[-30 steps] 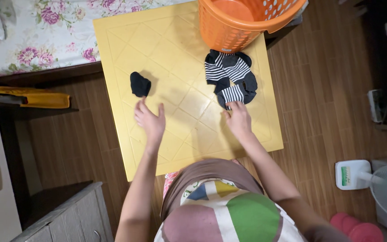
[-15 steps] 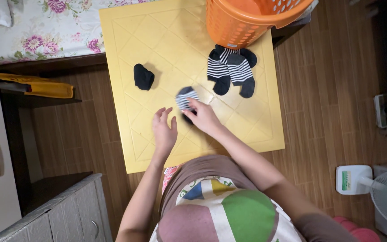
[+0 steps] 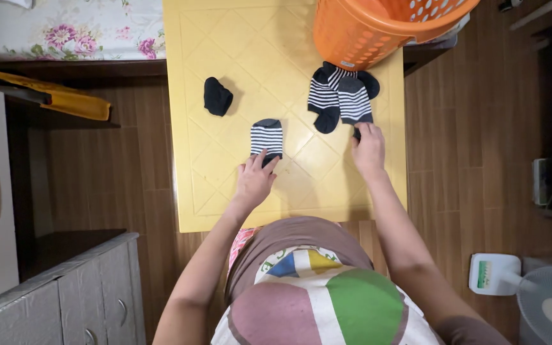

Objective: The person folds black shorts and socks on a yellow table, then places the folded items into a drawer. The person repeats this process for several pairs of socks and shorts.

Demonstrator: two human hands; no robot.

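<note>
The striped sock (image 3: pixel 267 137) lies flat a little left of the frame's centre, on the yellow table (image 3: pixel 225 185), its black toe pointing up the picture and its cuff end toward me. My left hand (image 3: pixel 255 181) rests just below it with the fingers spread loosely, and my fingertips (image 3: pixel 264 161) touch the sock's lower edge; I press or steady it rather than grip it, so this hand is open and holds nothing. To the right, my right hand (image 3: pixel 369 150) lies palm down near the table's right edge, its fingers curled onto the lower tip of the striped sock pile (image 3: pixel 342 97). I cannot tell whether they have pinched the dark tip or only rest on it. That pile of black-and-white socks sits in the upper right part of the table, its top edge just beside the base of the orange laundry basket (image 3: pixel 378 29), which fills the top right of the frame with its perforated wall. Up and left of the flat sock, well apart from it, a small black sock bundle (image 3: pixel 216 96) sits alone on the table. A floral bedspread (image 3: pixel 65 32) shows at the upper left, grey cabinets (image 3: pixel 65 294) at the lower left, and a white fan (image 3: pixel 547 306) stands on the wooden floor (image 3: pixel 467 160) at the lower right.
</note>
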